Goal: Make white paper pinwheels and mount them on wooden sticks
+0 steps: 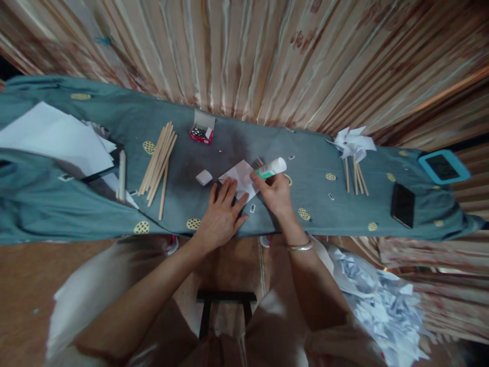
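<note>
My right hand (275, 192) is closed round a white and green glue stick (270, 168), tilted with its lower end on a small white paper square (240, 178). My left hand (221, 213) lies flat with fingers spread, pressing the near edge of that paper on the teal cloth-covered table (114, 214). A white eraser-like block (204, 177) sits just left of the paper.
Wooden sticks (158, 160) lie fanned at the left beside white sheets (57, 137). A red box of pins (201, 132) stands behind. White paper pinwheels on sticks (354, 153), a black phone (402, 205) and a blue-cased device (443, 166) are to the right. Crumpled paper scraps (382, 300) lie below.
</note>
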{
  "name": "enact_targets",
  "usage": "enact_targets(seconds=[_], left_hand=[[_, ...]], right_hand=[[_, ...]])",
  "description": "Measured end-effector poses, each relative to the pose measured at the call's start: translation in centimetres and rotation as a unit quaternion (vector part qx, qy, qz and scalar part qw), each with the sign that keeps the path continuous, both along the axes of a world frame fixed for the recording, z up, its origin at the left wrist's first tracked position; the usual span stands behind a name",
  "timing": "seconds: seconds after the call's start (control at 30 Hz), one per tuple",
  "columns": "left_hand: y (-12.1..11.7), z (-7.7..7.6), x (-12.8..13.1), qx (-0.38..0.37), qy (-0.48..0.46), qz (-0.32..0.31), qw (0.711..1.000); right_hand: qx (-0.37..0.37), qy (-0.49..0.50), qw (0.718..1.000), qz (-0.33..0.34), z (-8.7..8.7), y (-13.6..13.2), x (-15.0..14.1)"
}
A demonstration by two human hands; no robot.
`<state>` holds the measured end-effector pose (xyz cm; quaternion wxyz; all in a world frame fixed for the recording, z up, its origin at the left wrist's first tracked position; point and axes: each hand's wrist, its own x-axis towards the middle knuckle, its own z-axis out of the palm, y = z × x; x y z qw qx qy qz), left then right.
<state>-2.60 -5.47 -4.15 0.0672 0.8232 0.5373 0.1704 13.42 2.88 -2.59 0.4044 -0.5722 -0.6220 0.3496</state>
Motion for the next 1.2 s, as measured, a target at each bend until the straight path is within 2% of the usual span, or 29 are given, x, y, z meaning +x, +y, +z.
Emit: enact_targets(seconds=[0.37,0.6,0.83,1.2], left_hand=[[0.0,-0.2,0.1,-0.001,-0.012,-0.002,1.0],[-0.1,0.1,0.3,-0.006,-0.015,0.002,1.0],[0.0,0.0,0.4,-0.007,-0.003,0.003,1.0],[-0.1,0.0,0.4,-0.007,-0.018,0.011,1.0]], right_hand=[[0.03,-0.157,0.987,-0.027,1.1,-0.4,-1.4],[0.058,-0.168,0.984,0.007,-0.2,-0.1,-1.3],[0.084,-0.152,0.985,0.008,-1.4,0.0,-1.0],[0.075,-0.2,0.975,0.058,-0.7,0.0,-0.7]])
